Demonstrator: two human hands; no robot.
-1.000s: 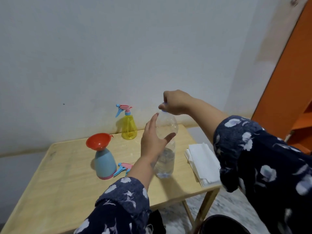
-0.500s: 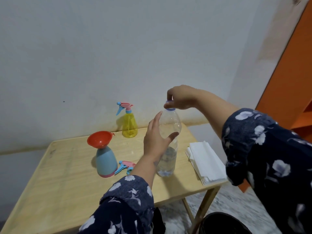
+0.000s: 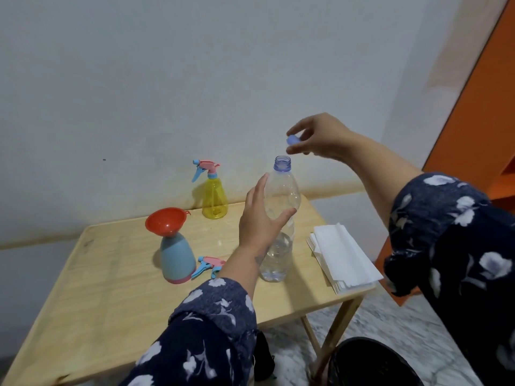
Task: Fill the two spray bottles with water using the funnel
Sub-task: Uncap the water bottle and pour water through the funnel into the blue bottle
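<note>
Standing uncapped, water bottle (image 3: 279,218) part-full

A pale wooden counter (image 3: 111,296) stood against the wall, carrying everything. Toward its back edge stood a yellow spray bottle (image 3: 214,199) with its pink-and-blue trigger head on. Nearer the middle stood a blue spray bottle (image 3: 175,259) with a red funnel (image 3: 165,220) seated in its neck, and its detached trigger head (image 3: 209,266) lay just beside its base. A clear water bottle (image 3: 278,246), partly filled, stood upright to the right. A stack of white napkins (image 3: 341,256) lay along the counter's right edge.
</note>
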